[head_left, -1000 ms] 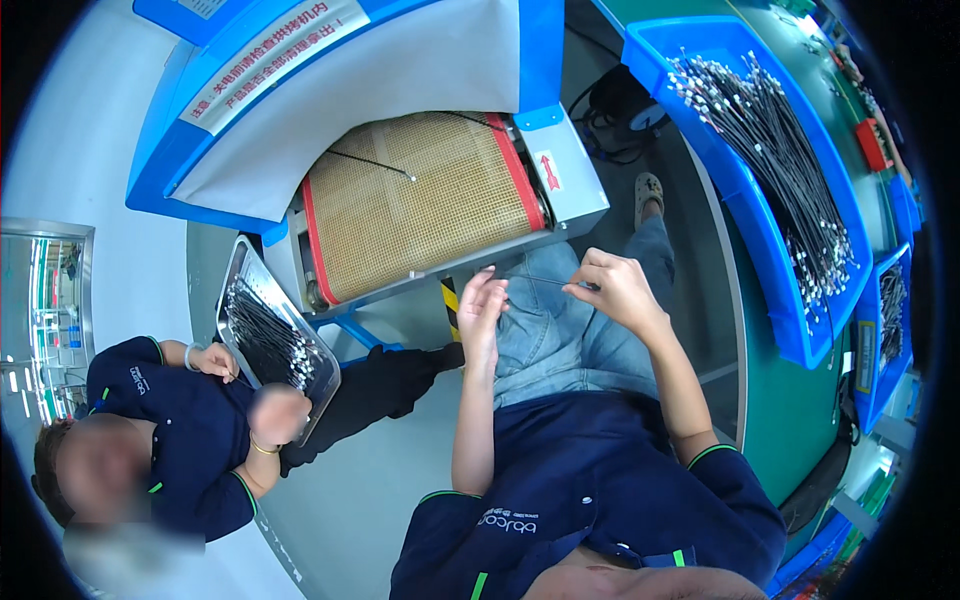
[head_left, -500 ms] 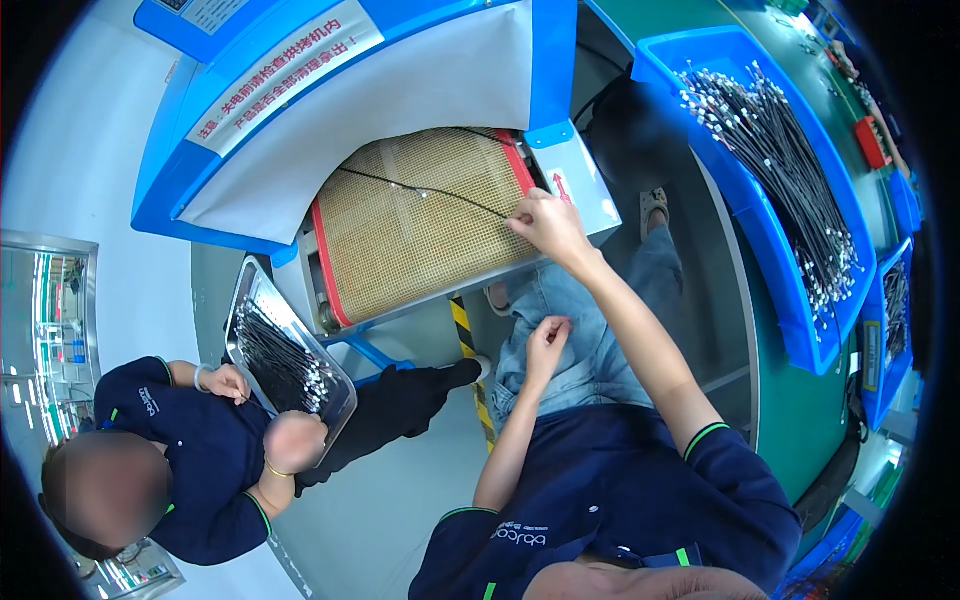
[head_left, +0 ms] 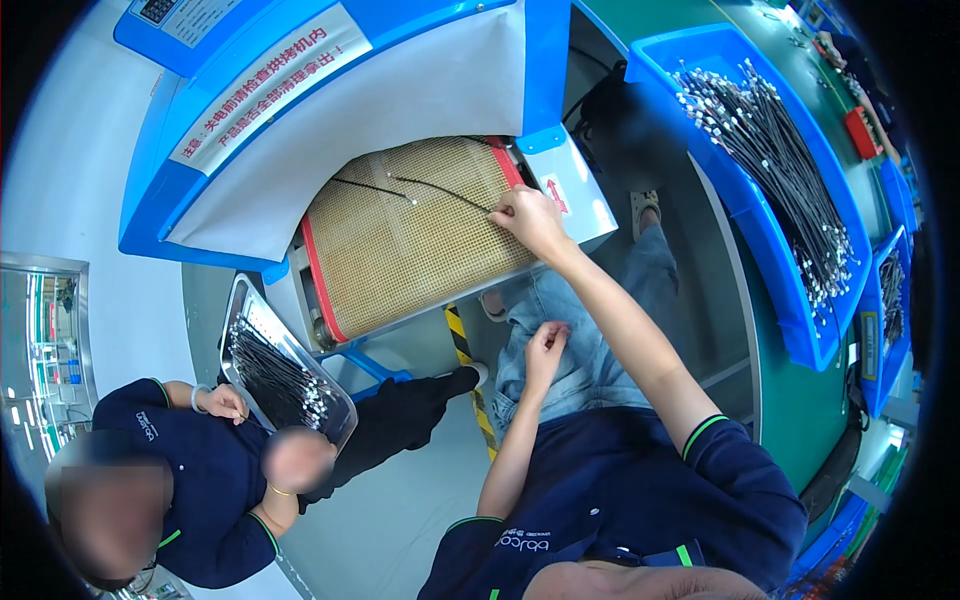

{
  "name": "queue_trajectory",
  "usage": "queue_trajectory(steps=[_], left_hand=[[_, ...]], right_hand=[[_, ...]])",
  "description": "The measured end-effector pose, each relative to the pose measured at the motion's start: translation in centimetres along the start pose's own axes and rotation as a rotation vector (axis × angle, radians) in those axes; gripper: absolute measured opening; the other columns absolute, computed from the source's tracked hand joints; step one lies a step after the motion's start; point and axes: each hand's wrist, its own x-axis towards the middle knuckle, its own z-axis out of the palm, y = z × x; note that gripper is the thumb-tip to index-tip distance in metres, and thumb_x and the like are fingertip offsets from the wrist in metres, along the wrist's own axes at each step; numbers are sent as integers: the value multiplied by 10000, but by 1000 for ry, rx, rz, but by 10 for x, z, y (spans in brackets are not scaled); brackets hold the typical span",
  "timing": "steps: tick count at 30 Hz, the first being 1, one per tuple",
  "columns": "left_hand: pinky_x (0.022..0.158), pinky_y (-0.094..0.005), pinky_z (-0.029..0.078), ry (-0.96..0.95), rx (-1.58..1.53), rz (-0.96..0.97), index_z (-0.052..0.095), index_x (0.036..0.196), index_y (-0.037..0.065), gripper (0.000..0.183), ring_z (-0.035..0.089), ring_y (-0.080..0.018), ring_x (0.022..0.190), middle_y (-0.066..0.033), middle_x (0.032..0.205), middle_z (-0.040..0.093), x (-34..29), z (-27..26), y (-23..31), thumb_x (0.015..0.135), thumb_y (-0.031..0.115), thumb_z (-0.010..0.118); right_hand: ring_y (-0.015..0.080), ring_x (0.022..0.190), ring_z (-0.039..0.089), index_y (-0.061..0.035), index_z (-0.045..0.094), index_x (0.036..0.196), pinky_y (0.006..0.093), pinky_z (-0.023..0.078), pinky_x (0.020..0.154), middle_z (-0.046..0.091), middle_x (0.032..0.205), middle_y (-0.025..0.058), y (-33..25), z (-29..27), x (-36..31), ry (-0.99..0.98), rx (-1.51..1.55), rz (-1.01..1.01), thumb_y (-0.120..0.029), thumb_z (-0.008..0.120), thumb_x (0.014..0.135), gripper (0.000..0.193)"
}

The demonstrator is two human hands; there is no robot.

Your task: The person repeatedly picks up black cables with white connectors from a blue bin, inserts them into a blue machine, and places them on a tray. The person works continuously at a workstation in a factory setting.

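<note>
In front of me I see a blue machine (head_left: 545,80), its tan mesh belt (head_left: 420,255), pale jeans (head_left: 590,345), the person's left hand (head_left: 546,350) curled over them, whether around anything I cannot tell, and the right hand (head_left: 525,216) pinching a black cable (head_left: 440,190) above the belt.

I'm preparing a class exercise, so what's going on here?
The person's right hand pinches a thin black cable over a tan mesh belt, where a second cable lies. Their left hand is curled; whether it holds anything is unclear. On the left, a co-worker's hands are by a metal tray of dark cables. On the right, a blue bin holds many more.
</note>
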Motion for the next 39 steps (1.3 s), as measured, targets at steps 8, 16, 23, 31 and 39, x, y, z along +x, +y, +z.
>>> queue_trajectory(steps=[8, 16, 23, 31, 39], left_hand=[[642, -204, 436, -14, -48, 21, 624, 1009, 4, 139, 566, -65, 721, -37, 859, 664, 1, -3, 0, 907, 80, 569], [636, -189, 430, -16, -145, -25, 638, 1003, 23, 136, 556, -50, 727, -25, 864, 663, 1, -3, 3, 903, 104, 594], [645, -201, 445, -28, -156, -10, 622, 1004, 13, 140, 570, -64, 737, -39, 872, 654, 2, -7, -4, 919, 116, 579], [633, -193, 438, -17, -124, 3, 627, 992, 16, 126, 547, -55, 692, -40, 851, 656, 1, -6, 2, 918, 104, 577], [646, -196, 437, -34, -143, -35, 620, 997, 24, 133, 554, -58, 722, -27, 854, 642, 2, -6, 2, 920, 128, 585]], right_hand=[[265, 700, 637, -64, 695, 812, 373, 492, 638, 647, 778, 106, -18, -79, -27, 199, 92, -53, -216, 684, 780, 155], [130, 679, 580, 8, 673, 859, 273, 466, 660, 624, 757, 68, -15, -249, -96, 827, 46, 118, -81, 680, 817, 99], [272, 881, 598, -38, 682, 921, 356, 454, 827, 643, 896, 123, 38, -294, -154, 826, -332, 324, -29, 676, 741, 180], [269, 800, 607, -24, 662, 876, 360, 481, 765, 630, 839, 128, 50, -298, -151, 751, -369, 476, -31, 693, 711, 168], [189, 747, 637, -32, 711, 946, 276, 479, 703, 679, 852, 104, 39, -310, -155, 863, -201, 468, -90, 697, 788, 169]])
